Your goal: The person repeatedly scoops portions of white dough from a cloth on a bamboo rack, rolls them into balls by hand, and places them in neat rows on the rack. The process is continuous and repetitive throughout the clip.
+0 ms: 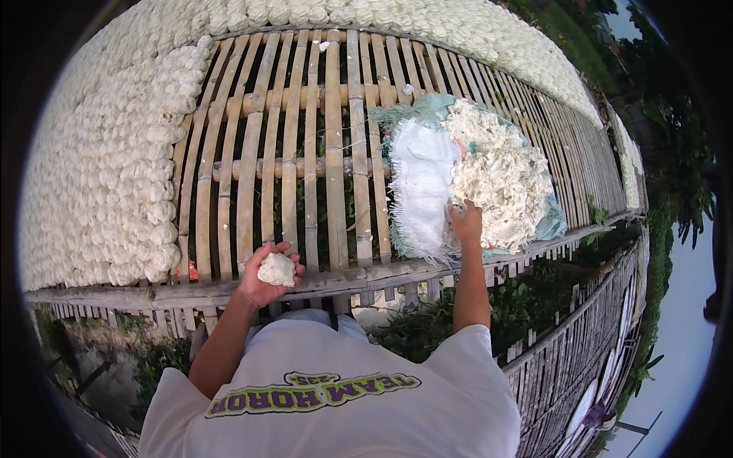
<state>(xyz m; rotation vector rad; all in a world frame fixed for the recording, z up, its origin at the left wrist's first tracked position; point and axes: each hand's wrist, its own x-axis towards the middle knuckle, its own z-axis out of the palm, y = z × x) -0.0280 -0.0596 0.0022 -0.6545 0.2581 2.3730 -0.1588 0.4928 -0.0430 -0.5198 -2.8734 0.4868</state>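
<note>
Head view shows a person standing at the near edge of a slatted bamboo rack [334, 153], both bare hands out in front. The left hand [256, 284] is turned palm up at the near rail [366, 276], left of the middle of that edge, its fingers curled around a rough white lump [276, 270] that rests in the palm. The right hand [467, 224] reaches farther over the rack, its bent fingers at the near left side of a crumbly white heap [504, 172]; whether they have closed on any of it cannot be told. The heap lies on the right-hand part of the rack, close to the near edge, bedded on green sheeting [556, 221], with a frayed white woven sack [422, 183] spread along its left side. Rounded white clumps [114, 183] sit packed in rows over the left end of the rack, and a band of similar pieces [382, 14] runs along the far edge, curving toward the far right corner. Between these, the slats are bare apart from scattered white crumbs [324, 46]. Green plants [420, 324] grow below the near edge, and another slatted structure [565, 336] stands beyond them on the right. The person wears a white printed shirt [343, 431].
</note>
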